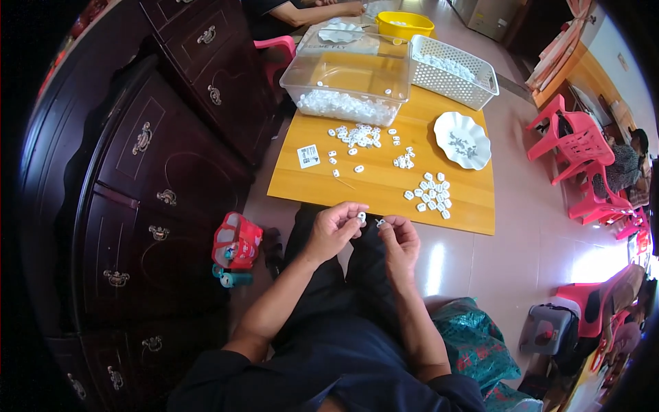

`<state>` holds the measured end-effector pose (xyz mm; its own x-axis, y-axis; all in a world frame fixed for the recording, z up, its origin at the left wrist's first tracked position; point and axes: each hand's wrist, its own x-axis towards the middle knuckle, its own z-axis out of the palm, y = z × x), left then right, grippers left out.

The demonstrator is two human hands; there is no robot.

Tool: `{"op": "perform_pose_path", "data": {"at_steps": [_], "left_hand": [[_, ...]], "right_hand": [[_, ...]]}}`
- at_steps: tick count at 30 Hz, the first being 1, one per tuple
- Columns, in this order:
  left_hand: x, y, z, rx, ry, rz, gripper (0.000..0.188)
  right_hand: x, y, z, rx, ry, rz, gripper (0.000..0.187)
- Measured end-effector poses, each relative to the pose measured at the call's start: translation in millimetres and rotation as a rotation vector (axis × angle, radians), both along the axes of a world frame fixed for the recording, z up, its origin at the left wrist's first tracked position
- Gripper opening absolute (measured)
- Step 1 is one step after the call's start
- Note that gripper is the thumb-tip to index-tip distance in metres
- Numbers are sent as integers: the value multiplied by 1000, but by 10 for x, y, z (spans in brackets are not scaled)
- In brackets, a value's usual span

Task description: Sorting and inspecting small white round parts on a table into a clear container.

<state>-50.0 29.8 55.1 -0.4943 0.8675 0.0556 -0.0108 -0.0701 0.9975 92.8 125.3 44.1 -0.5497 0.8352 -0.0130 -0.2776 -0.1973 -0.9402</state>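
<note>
Above my lap, just off the table's near edge, my left hand [335,232] pinches a small white oval plastic piece [362,216] with dark holes. A few centimetres to its right, my right hand [399,246] has thumb and fingertips closed on a tiny white and metallic-looking part [379,222], too small to name. The two parts look apart. On the wooden table [295,185] lie similar white pieces: a loose pile [360,136] at the middle, a smaller group [405,159], and a spread cluster [432,193] near the right corner.
A clear plastic bin [343,103] of white pieces stands at the back, beside a white perforated basket [456,72]. A scalloped white plate [463,141], a printed card [308,156] and a yellow basin [405,25] also rest there. Another person's arm [309,12] reaches in at the far end.
</note>
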Motion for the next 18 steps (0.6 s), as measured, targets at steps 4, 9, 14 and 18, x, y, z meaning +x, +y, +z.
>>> {"op": "perform_pose_path", "data": {"at_steps": [4, 9, 14, 18], "left_hand": [[10, -10, -20, 15, 7, 10, 22], [1, -26, -59, 21, 59, -44, 22], [0, -29, -61, 32, 79, -39, 22], [-2, -27, -52, 27, 105, -33, 22]], "right_hand": [[2, -36, -15, 2, -24, 25, 10], [15, -35, 6, -7, -47, 64, 11], [16, -41, 14, -6, -65, 81, 10], [10, -49, 25, -7, -78, 88, 9]]}}
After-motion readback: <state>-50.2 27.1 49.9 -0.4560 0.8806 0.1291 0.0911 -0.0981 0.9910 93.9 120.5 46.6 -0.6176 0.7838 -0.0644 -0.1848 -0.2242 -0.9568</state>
